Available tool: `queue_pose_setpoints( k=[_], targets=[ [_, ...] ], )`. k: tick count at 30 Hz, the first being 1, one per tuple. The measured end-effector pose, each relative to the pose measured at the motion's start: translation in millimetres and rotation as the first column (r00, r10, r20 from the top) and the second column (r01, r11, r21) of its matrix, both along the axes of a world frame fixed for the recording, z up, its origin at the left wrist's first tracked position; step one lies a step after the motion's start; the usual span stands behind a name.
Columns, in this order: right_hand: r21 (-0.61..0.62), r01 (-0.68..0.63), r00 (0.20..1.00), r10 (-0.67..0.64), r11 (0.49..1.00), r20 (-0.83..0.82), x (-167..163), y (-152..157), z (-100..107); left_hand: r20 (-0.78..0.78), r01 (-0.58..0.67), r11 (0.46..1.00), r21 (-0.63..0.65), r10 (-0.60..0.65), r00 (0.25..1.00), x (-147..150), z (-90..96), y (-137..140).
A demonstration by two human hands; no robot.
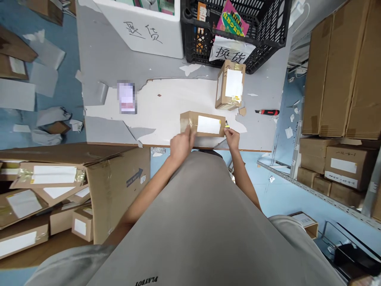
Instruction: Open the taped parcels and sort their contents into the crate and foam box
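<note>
A small brown cardboard box point(193, 121) with a white label point(208, 124) lies near the front edge of the worktable. My left hand point(181, 145) grips its left end, fingers against the taped side. At the opposite end, my right hand point(232, 138) is closed in a pinch at the box's corner, beside a small yellow-and-black bit point(227, 124). Whether the pinch takes in that bit is too small to tell. Just behind stands a second labelled carton point(230, 85). A red-and-black utility knife point(268, 112) lies to the right.
At the back are a white foam bin point(151, 37) and a black plastic crate point(258, 43) holding colourful packs. A blurred-out rectangle point(127, 97) lies on the left. A large carton point(119, 190) of boxes stands at lower left; shelves with cartons point(342, 79) line the right.
</note>
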State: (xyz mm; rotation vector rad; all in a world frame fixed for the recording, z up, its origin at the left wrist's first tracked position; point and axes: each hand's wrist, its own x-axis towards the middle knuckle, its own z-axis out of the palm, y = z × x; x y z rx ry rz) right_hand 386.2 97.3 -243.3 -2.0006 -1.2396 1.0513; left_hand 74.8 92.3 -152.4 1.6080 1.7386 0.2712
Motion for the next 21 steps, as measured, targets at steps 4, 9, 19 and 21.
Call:
queue_pose_setpoints(
  k=[4, 9, 19, 21],
  targets=[
    [-0.045, 0.032, 0.997, -0.029, 0.998, 0.068, -33, 12, 22, -0.049, -0.188, 0.981, 0.046, 0.190, 0.981, -29, -21.8, 17],
    [-0.170, -0.157, 0.910, 0.210, 0.973, 0.358, -77, 23, 67, -0.147, -0.232, 0.973, -0.011, 0.228, 0.963, -55, -34.1, 24],
    [-0.245, -0.692, 0.454, 0.673, 0.679, 0.584, -213, -1, 153, -0.067, -0.489, 0.869, -0.074, 0.485, 0.872, -120, -58.9, 20],
    [-0.200, -0.762, 0.411, 0.699, 0.616, 0.585, -236, -2, 162, -0.027, -0.562, 0.816, -0.137, 0.564, 0.826, -130, -66.3, 20]
  ],
)
